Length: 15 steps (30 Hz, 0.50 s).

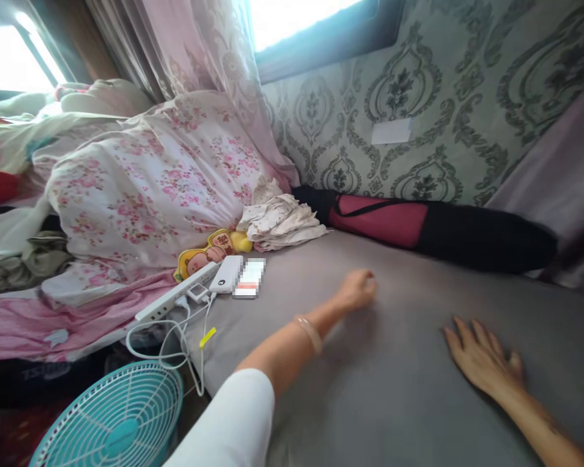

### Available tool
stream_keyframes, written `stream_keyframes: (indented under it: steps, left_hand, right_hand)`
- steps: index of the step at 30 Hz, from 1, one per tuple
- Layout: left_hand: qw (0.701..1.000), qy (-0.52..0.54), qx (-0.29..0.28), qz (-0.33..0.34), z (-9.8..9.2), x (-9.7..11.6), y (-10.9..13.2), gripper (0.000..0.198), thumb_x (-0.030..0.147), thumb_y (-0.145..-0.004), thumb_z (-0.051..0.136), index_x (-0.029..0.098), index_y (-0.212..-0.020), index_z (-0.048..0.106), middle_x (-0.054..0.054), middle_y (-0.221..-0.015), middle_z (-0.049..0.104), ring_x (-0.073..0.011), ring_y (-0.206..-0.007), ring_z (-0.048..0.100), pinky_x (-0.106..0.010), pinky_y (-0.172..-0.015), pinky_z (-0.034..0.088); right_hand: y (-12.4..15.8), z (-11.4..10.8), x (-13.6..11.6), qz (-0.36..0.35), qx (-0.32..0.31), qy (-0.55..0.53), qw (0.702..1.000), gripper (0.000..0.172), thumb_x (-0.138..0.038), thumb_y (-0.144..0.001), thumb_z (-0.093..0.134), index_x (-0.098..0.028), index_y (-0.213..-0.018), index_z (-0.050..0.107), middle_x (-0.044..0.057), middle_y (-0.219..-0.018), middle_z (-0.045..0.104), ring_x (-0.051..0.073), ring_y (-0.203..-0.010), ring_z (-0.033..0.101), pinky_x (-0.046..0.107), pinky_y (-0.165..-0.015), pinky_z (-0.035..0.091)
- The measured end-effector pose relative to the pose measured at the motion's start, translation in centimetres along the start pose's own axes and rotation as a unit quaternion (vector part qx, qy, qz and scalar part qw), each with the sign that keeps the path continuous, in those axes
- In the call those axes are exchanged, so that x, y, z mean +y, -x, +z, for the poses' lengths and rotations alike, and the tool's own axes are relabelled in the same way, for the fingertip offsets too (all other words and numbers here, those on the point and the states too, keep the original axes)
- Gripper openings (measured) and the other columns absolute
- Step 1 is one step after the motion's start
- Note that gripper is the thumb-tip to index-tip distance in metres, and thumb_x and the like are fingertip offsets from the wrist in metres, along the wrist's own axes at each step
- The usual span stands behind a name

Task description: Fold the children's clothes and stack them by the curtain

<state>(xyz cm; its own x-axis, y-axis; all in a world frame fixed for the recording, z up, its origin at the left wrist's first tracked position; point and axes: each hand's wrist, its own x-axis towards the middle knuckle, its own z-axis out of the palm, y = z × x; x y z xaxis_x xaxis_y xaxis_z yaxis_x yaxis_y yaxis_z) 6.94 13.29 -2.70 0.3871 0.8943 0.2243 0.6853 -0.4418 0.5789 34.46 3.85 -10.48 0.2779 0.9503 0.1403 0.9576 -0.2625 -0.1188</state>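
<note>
My left hand (pixel 358 289), on an arm with a white sleeve and a pale bangle (pixel 310 333), is over the middle of the grey bed sheet (pixel 393 402). Its fingers are curled together and slightly blurred; whatever they may hold is hidden. To the right, my right hand (pixel 483 360) lies palm down on the same sheet with its fingers spread, holding nothing. Beyond both hands, a long black and dark red bag (pixel 384 220) lies along the wall.
Left of my arm are a phone (pixel 249 278), a white power bank (pixel 227 274), a power strip (pixel 175 293) and looped white cables (pixel 168 324). A turquoise fan (pixel 121 421) stands beside the bed edge. Crumpled cloth (pixel 282 217) and yellow cartoon cushions (pixel 204 256) lie behind, near a floral cover (pixel 160 181).
</note>
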Motion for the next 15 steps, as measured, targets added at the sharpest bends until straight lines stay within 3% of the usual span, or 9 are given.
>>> stream_keyframes:
  steps: [2, 5, 8, 11, 15]
  left_hand:
    - [0.988, -0.061, 0.118, -0.075, -5.0, -4.4, -0.4, 0.023, 0.018, -0.087, 0.052, 0.022, -0.106, 0.065, -0.01, -0.11, 0.067, -0.0189, -0.104, 0.061, -0.031, -0.091, 0.047]
    - [0.96, -0.115, 0.2, -0.156, -12.7, -10.3, -0.1, 0.024, 0.01, -0.086, 0.047, 0.011, -0.103, 0.063, -0.018, -0.109, 0.064, -0.0261, -0.106, 0.059, -0.04, -0.093, 0.044]
    - [0.927, -0.164, 0.266, -0.208, -18.8, -14.4, 0.8, 0.026, 0.01, -0.086, 0.046, 0.006, -0.107, 0.061, -0.019, -0.113, 0.061, -0.0287, -0.114, 0.054, -0.041, -0.099, 0.04]
    - [0.904, -0.204, 0.289, -0.239, -22.4, -17.0, 1.5, 0.03, 0.018, -0.087, 0.048, 0.006, -0.111, 0.061, -0.019, -0.114, 0.062, -0.0299, -0.114, 0.054, -0.041, -0.101, 0.038]
    - [0.894, -0.265, 0.247, -0.263, -24.2, -19.0, 1.1, 0.041, 0.038, -0.084, 0.057, 0.013, -0.116, 0.063, -0.013, -0.11, 0.067, -0.0279, -0.107, 0.06, -0.036, -0.095, 0.043]
  right_hand:
    - [0.0, 0.1, 0.0, 0.009, -0.004, 0.006, 1.0, 0.079, -0.059, -0.087, 0.009, -0.016, -0.144, 0.044, 0.018, -0.151, 0.037, 0.038, -0.139, 0.032, 0.065, -0.109, 0.021]
    - [0.0, 0.0, -0.2, 0.01, 0.0, 0.005, 1.0, 0.079, -0.058, -0.087, 0.009, -0.015, -0.143, 0.045, 0.018, -0.15, 0.038, 0.038, -0.138, 0.033, 0.066, -0.108, 0.022]
    - [0.0, 0.0, -0.5, 0.011, 0.009, -0.001, 1.0, 0.08, -0.06, -0.087, 0.009, -0.016, -0.142, 0.047, 0.017, -0.15, 0.038, 0.038, -0.138, 0.033, 0.067, -0.106, 0.024]
    - [0.1, 0.0, -0.6, 0.012, 0.008, -0.002, 1.0, 0.081, -0.061, -0.086, 0.008, -0.018, -0.141, 0.049, 0.017, -0.151, 0.037, 0.038, -0.138, 0.033, 0.066, -0.106, 0.026]
    - [0.4, -0.2, -0.6, 0.001, 0.013, 0.003, 1.0, 0.08, -0.059, -0.088, 0.008, -0.017, -0.143, 0.047, 0.019, -0.152, 0.035, 0.037, -0.139, 0.03, 0.065, -0.104, 0.026]
